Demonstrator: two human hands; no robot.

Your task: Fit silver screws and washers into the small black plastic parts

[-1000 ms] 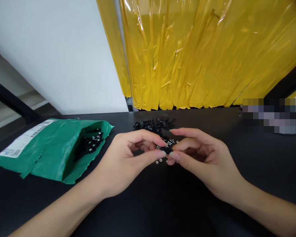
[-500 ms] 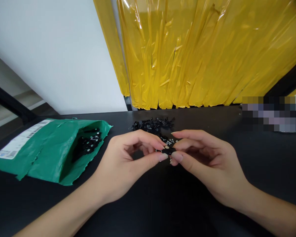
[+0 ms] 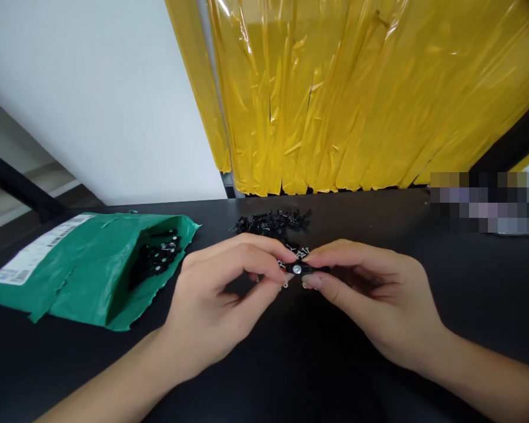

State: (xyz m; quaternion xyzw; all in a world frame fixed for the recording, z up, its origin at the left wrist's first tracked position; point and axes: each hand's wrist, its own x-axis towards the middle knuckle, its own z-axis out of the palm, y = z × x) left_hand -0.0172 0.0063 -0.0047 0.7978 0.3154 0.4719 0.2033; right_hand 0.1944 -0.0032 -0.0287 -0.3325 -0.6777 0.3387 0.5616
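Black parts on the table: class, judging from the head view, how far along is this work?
Done: the green bag is torn open, and a pile of black parts lies on the table. In hand: the left hand and right hand pinch one black part with a silver stud. Left: more parts in the bag, loose silver pieces.

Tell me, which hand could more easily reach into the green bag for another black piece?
Probably the left hand: the bag lies open on its side of the table. The right hand pinches the black part farther away.
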